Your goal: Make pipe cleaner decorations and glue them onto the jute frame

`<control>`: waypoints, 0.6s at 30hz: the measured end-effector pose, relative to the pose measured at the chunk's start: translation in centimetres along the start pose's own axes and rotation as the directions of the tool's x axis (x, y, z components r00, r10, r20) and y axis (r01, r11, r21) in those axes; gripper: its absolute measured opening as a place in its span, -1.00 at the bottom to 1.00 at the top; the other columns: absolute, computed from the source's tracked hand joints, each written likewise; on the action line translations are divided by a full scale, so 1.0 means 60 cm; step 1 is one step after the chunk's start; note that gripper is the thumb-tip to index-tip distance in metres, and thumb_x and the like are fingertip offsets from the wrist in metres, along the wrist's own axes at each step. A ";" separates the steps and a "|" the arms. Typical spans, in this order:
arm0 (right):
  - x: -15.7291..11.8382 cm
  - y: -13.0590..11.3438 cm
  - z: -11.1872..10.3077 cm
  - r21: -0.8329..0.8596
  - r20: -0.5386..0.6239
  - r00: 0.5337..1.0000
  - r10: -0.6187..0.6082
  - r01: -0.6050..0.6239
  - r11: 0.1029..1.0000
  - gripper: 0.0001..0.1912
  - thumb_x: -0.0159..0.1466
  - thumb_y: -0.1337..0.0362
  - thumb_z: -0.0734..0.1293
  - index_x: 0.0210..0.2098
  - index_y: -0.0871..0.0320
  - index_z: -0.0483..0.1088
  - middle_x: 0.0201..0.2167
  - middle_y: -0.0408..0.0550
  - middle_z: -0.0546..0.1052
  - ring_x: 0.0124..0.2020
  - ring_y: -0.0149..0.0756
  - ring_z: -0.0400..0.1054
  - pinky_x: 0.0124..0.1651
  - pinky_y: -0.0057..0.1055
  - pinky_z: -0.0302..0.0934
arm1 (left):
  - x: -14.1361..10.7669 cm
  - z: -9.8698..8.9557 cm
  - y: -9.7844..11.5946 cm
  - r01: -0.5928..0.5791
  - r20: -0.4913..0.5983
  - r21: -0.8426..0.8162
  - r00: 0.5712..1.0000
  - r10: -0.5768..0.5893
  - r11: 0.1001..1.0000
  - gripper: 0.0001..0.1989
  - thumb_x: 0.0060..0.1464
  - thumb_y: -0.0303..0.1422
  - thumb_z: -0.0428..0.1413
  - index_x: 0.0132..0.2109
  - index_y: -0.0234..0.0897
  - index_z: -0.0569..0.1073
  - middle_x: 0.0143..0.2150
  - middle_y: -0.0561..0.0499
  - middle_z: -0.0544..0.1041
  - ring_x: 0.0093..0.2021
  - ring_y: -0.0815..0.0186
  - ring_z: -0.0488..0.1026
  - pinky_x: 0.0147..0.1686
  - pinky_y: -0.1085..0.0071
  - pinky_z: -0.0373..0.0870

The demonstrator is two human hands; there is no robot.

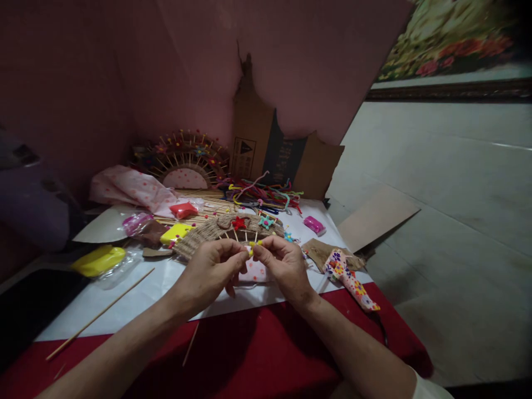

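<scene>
Both my hands meet above a half-round twine-wrapped piece point(199, 235) with sticks, a red star point(238, 223) and a turquoise star point(266, 221) on it. My left hand point(218, 266) pinches one side of a small yellow piece point(251, 247). On the other side, my right hand point(282, 263) has thumb and index finger closed on the same yellow piece. Its exact shape is partly hidden by the fingertips. Below the hands, pink dotted fabric point(254, 271) shows on the half-round piece.
A finished-looking fan shape point(185, 178) leans at the back beside torn cardboard point(286, 155). Coloured pipe cleaners point(266, 194), yellow clay point(100, 260), a magenta packet point(315, 225) and a patterned glue gun point(351, 280) lie around. A loose stick point(102, 313) rests at left.
</scene>
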State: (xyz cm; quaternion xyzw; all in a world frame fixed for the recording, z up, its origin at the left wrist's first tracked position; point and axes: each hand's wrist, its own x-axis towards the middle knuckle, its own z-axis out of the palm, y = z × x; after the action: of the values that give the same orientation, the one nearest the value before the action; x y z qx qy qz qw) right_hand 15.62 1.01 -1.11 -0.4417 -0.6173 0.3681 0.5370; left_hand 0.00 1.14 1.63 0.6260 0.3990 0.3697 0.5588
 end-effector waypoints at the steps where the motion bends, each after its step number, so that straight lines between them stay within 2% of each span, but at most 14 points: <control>1: 0.000 0.000 0.000 0.003 0.003 1.000 -0.007 0.007 1.000 -0.78 0.16 0.15 0.34 -0.49 0.18 0.40 -0.53 -0.13 0.43 -0.47 -0.38 0.29 -0.36 -0.43 0.19 | 0.000 0.000 0.000 -0.002 0.005 0.002 1.000 0.002 1.000 -0.70 0.00 -0.17 0.07 -0.49 -0.34 0.33 -0.61 0.12 0.31 -0.66 0.47 0.26 -0.73 0.53 0.27; 8: 0.001 -0.001 0.000 0.059 -0.023 1.000 0.004 -0.003 0.998 -0.76 0.15 0.15 0.35 -0.51 0.19 0.38 -0.57 -0.15 0.42 -0.51 -0.41 0.28 -0.40 -0.46 0.17 | 0.001 -0.003 0.001 -0.018 -0.008 0.008 1.000 0.019 1.000 -0.73 0.02 -0.19 0.06 -0.45 -0.34 0.36 -0.62 0.12 0.33 -0.66 0.47 0.28 -0.69 0.53 0.28; 12: -0.001 0.001 0.002 0.058 0.011 1.000 0.009 -0.010 0.998 -0.77 0.16 0.15 0.34 -0.50 0.19 0.40 -0.55 -0.14 0.43 -0.50 -0.41 0.28 -0.40 -0.45 0.17 | 0.000 -0.002 0.002 -0.010 -0.002 0.025 1.000 0.010 1.000 -0.76 -0.03 -0.23 0.09 -0.43 -0.36 0.38 -0.57 0.09 0.36 -0.64 0.47 0.29 -0.70 0.53 0.27; 18: -0.006 0.005 0.007 0.119 0.022 0.999 -0.027 0.024 0.993 -0.82 0.16 0.18 0.35 -0.45 0.16 0.41 -0.49 -0.13 0.43 -0.43 -0.38 0.29 -0.32 -0.42 0.20 | 0.002 -0.003 0.001 0.017 0.049 -0.114 0.999 -0.011 0.993 -0.71 -0.02 -0.22 0.12 -0.52 -0.35 0.34 -0.62 0.12 0.32 -0.69 0.51 0.23 -0.75 0.58 0.19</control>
State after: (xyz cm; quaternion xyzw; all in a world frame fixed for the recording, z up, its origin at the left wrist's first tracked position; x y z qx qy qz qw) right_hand 15.24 0.80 -1.56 -0.3968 -0.6061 0.4026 0.5595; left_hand -0.14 1.30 1.71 0.5988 0.3678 0.3728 0.6059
